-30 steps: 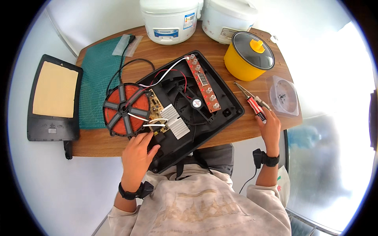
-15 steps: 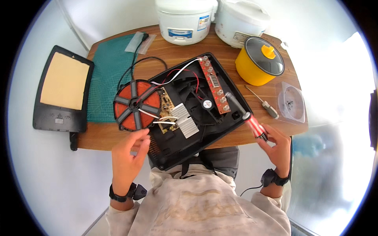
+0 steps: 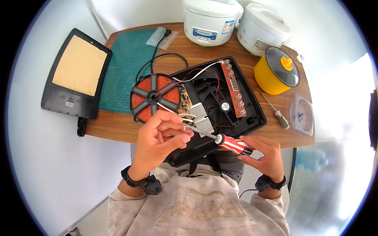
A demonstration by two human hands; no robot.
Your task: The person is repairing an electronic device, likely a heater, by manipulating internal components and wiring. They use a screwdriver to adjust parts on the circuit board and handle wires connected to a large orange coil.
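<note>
My right hand [image 3: 265, 155] grips a screwdriver [image 3: 235, 144] by its red-and-white striped handle, the shaft pointing left. At the shaft's end is a small silvery bit of metal, too small to name. My left hand [image 3: 157, 137] is beside that tip, fingers loosely curled and thumb apart from them; no hold on anything shows. Beneath both hands lies the open black base of an induction cooker [image 3: 256, 102]. On or in it are a copper coil [image 3: 141, 94], a finned heat sink [image 3: 201, 118], a fan [image 3: 214, 112] and a red button board [image 3: 236, 90].
A second screwdriver [image 3: 282, 119] and a clear dish of small parts [image 3: 302, 114] lie at right. Behind stand a yellow pot [image 3: 271, 76] and white rice cookers [image 3: 212, 19]. The cooker's black top panel [image 3: 76, 74] lies left, beside a green cutting mat [image 3: 122, 67].
The screwdriver has swung from the base's right edge toward my left hand, its tip now beside those fingers. My left hand has risen and moved right. The whole view has shifted.
</note>
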